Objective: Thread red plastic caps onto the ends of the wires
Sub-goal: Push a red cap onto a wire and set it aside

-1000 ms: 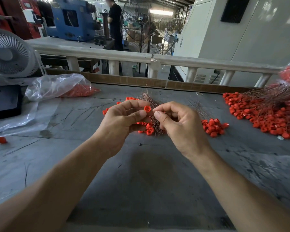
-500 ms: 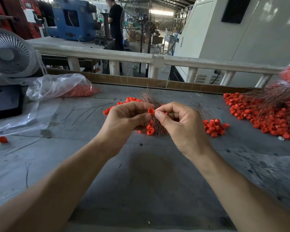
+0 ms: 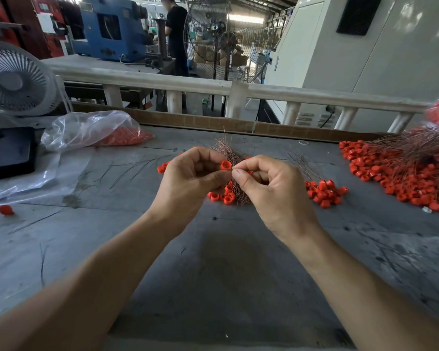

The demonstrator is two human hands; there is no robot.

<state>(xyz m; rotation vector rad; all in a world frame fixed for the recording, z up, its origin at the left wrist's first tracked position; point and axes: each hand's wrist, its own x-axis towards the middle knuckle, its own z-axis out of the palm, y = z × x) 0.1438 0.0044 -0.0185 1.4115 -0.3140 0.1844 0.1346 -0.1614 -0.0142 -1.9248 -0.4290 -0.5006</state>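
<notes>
Barely anything is shifting since a moment ago: I'm keeping my left hand pinching a red cap above the table, while my right hand is pinching thin wires against it.

Left hand and right hand drawn closer together than a second ago, thumb tips now almost touching, red cap nearer the right fingertips

Bare table near side; cap piles, wire heap crowd right, possibly reaching edge; bag far left.
</notes>
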